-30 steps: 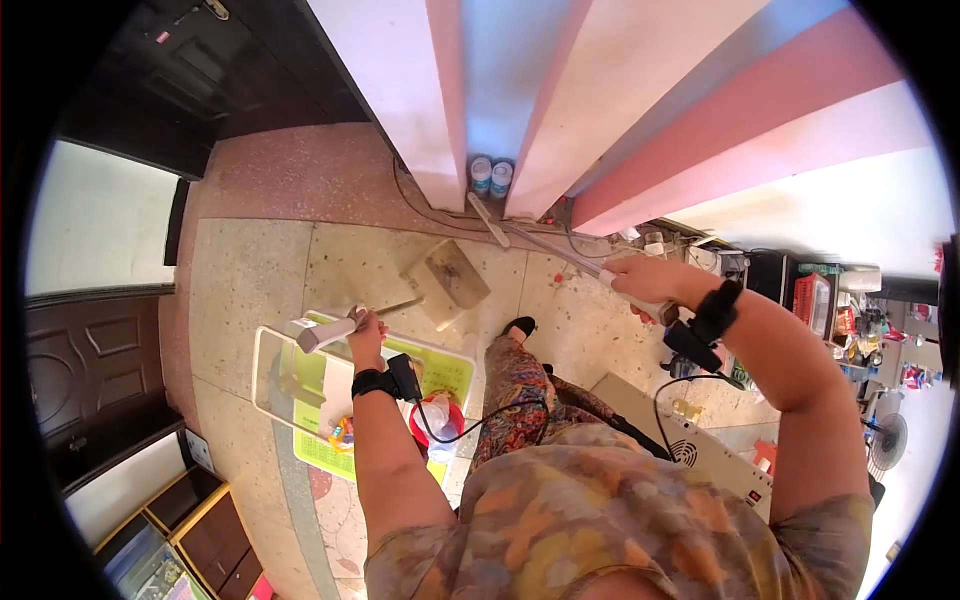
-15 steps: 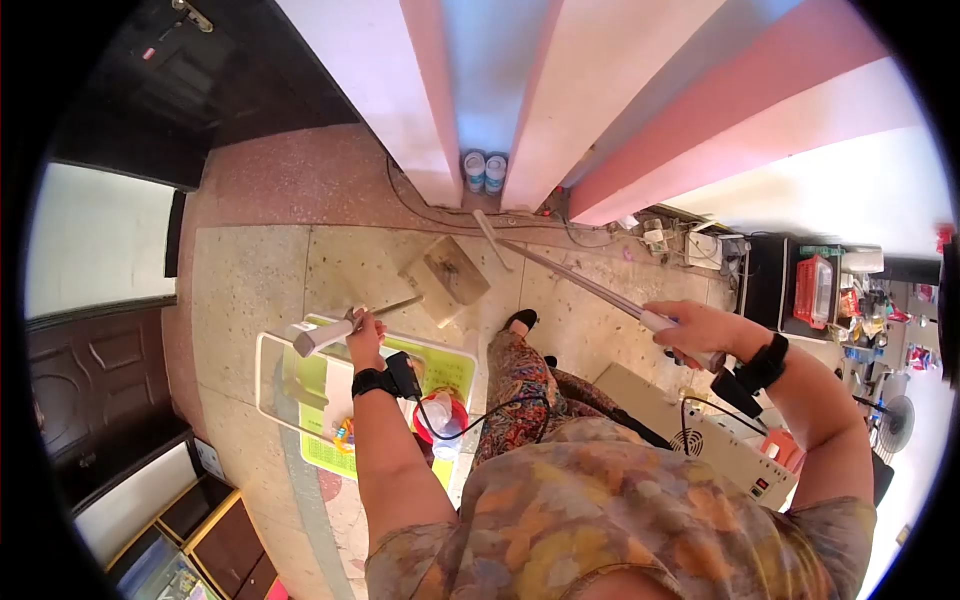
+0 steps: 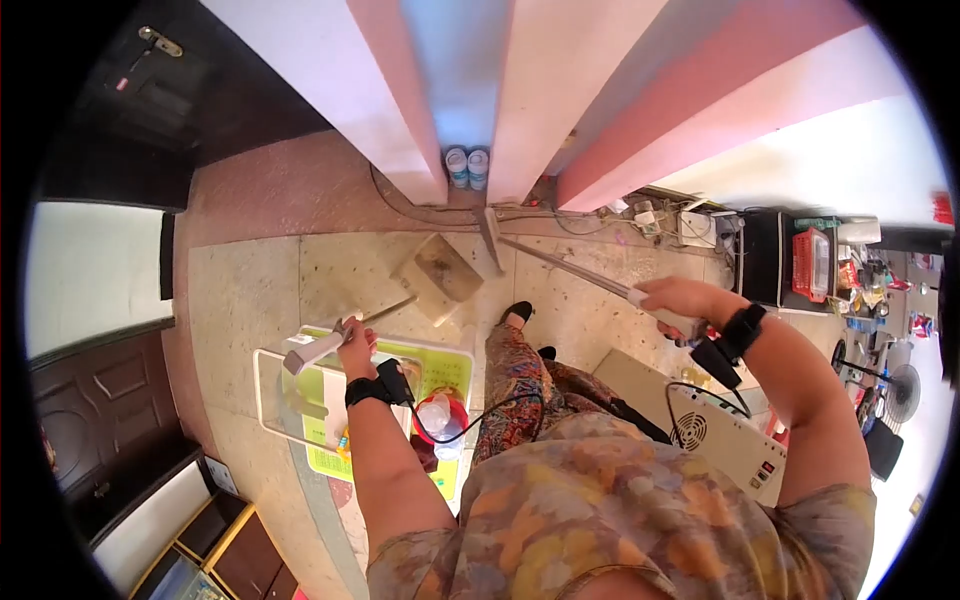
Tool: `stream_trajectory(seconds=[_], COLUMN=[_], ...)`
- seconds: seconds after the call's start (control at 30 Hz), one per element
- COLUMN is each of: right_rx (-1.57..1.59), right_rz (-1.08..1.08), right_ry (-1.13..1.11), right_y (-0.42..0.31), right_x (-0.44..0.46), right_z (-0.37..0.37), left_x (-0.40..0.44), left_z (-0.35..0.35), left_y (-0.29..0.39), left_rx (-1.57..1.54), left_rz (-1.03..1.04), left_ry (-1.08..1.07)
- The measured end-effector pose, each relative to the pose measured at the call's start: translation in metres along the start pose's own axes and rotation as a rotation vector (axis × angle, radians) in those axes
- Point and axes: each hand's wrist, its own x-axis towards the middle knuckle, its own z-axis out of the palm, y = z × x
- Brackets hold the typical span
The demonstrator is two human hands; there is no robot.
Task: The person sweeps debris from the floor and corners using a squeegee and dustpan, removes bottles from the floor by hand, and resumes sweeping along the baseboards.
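Note:
My left hand (image 3: 357,348) is closed around the grey-white grip of a long-handled dustpan. The dustpan (image 3: 438,277) lies on the floor in front of me, its tray tilted toward the pillars, with dark dirt visible inside. My right hand (image 3: 682,303) is wrapped around the upper handle of a broom (image 3: 575,270). The broom's narrow head (image 3: 492,240) rests on the floor just right of the dustpan, apart from it, by the darker floor border. My fingers on the broom handle are partly hidden.
A green low table (image 3: 455,365) with a red basin (image 3: 450,412) stands below my left arm. Two white bottles (image 3: 467,169) stand between the pillars. Cables and small clutter (image 3: 650,220) line the wall. A beige box with a fan grille (image 3: 720,430) is at my right.
The broom head has turned more upright and come slightly nearer the pillars' base, relative to the floor. My right hand has moved up and left in view. The dustpan stays almost in place.

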Motion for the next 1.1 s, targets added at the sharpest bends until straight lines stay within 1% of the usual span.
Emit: stream_trajectory(seconds=[0.07, 0.13, 0.2, 0.27, 0.33, 0.37, 0.5, 0.6, 0.67, 0.77, 0.87, 0.93, 0.97, 1.07, 1.1], right_rx=[0.142, 0.227, 0.177, 0.204, 0.139, 0.066, 0.062, 0.131, 0.158, 0.12, 0.133, 0.21, 0.292, 0.268, 0.275], right_rz=[0.005, 0.109, 0.034, 0.053, 0.006, -0.031, -0.007, 0.045, 0.036, 0.049, -0.02, -0.04, -0.029, -0.01, -0.054], right_ry=[-0.051, 0.06, 0.085, 0.085, 0.108, 0.108, 0.098, 0.097, 0.1, 0.138, 0.156, 0.168, 0.166, 0.235, 0.226], right_y=[0.035, 0.038, 0.051, 0.054, 0.06, 0.056, 0.053, 0.066, 0.076, 0.085, 0.094, 0.099, 0.102, 0.093, 0.093], right_x=[-0.004, -0.035, -0.051, -0.068, -0.076, -0.08, -0.059, -0.039, -0.039, -0.054, -0.078, -0.095, -0.103, -0.112, -0.109], right_z=[-0.01, 0.0, 0.008, 0.016, 0.02, 0.022, 0.021, 0.015, 0.013, 0.012, 0.013, 0.011, 0.011, 0.008, 0.002], left_x=[0.012, 0.021, 0.019, 0.02, 0.003, 0.006, 0.007, 0.005, 0.004, -0.003, -0.003, -0.011, -0.014, -0.007, -0.007], left_z=[-0.004, -0.009, -0.008, -0.005, 0.006, 0.006, 0.003, 0.004, 0.008, 0.018, 0.029, 0.042, 0.045, 0.055, 0.059], left_y=[-0.007, -0.012, -0.006, -0.005, 0.011, 0.007, 0.0, 0.002, 0.002, 0.007, 0.007, 0.009, 0.012, 0.003, 0.004], left_rx=[-0.069, -0.065, -0.03, -0.037, -0.07, -0.062, 0.008, 0.071, 0.092, 0.091, 0.119, 0.124, 0.173, 0.143, 0.147], left_rz=[-0.006, 0.021, -0.046, -0.042, -0.066, -0.067, 0.001, 0.022, 0.02, 0.042, 0.06, 0.075, 0.08, 0.087, 0.092], left_ry=[-0.036, -0.022, 0.0, 0.004, 0.046, 0.042, 0.012, -0.019, -0.037, -0.074, -0.096, -0.089, -0.128, -0.126, -0.131])
